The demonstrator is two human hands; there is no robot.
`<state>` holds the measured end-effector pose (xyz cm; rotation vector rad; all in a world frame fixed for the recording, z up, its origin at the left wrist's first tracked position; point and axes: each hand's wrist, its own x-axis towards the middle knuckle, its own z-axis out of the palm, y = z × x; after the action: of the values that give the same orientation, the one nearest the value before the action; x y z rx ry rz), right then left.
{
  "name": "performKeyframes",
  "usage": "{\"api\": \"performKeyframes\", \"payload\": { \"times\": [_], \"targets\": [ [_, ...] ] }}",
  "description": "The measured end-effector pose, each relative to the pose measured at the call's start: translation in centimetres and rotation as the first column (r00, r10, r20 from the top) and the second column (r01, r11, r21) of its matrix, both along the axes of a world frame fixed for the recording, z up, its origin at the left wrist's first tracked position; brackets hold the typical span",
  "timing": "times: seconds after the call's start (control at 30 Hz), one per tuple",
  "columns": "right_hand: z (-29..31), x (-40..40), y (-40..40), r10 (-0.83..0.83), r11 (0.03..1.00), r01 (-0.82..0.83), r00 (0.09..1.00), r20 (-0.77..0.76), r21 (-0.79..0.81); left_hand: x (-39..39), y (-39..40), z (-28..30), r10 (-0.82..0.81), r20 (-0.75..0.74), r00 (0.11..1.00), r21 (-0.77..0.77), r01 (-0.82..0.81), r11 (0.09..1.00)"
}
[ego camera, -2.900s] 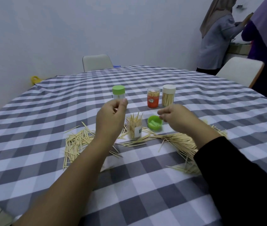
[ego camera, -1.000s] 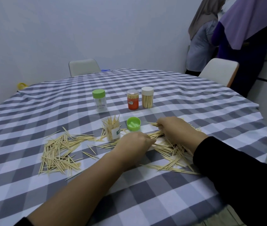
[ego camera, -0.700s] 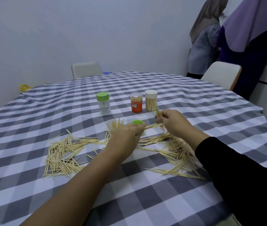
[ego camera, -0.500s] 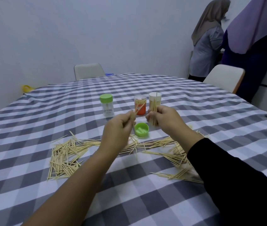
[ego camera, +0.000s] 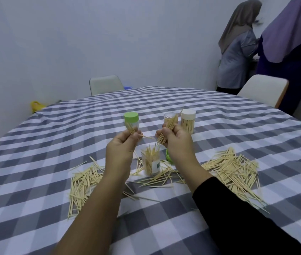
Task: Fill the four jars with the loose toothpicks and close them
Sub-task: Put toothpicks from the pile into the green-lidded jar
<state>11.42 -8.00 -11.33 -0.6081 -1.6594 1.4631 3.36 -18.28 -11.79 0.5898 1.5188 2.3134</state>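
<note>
Toothpicks [ego camera: 166,132] pinched in right hand [ego camera: 176,142] fingers [ego camera: 161,134] — above open jar [ego camera: 151,163]

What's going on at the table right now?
A person is gathering toothpicks. The left hand pinches a few, the right hand grips a bundle, both raised above an open jar already bristling with toothpicks. Its green lid lies beside it. Three capped jars stand behind, and loose toothpicks cover the cloth.

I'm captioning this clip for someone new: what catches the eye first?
Both raised hands: the left hand pinches a few toothpicks, the right hand grips a bundle above the open jar. Loose toothpicks lie on the checked cloth on both sides; three capped jars stand behind.
</note>
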Motion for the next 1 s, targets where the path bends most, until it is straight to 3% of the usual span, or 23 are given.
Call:
{"api": "performKeyframes", "payload": {
  "times": [0.27, 0.63, 0.87, 1.0],
  "targets": [
    [-0.7, 0.1, -1.4, 0.029, 0.995, -0.038, 0.994, 0.101, 0.089, 0.1, 0.1, -1.1, 0.005, -0.185, 0.983, -0.184, -0.04, 0.982],
    [-0.9, 0.1, -1.8, 0.066, 0.992, -0.091, 0.967, 0.245, 0.09, 0.8, -0.1, -1.4, -0.036, -0.409, 0.912, -0.457, -0.17, 0.873],
    [-1.3, 0.3, -2.0, 0.082, 0.966, -0.163, 0.93, 0.357, 0.202, 1.0, -0.2, -1.5, -0.13, -0.419, 0.899, -0.533, -0.127, 0.836],
    [-1.4, 0.4, -2.3, 0.148, 0.968, -0.196, 0.95, 0.275, 0.156, 1.2, -0.3, -1.4, -0.148, -0.367, 0.919, -0.509, -0.065, 0.858]
  ]
}}
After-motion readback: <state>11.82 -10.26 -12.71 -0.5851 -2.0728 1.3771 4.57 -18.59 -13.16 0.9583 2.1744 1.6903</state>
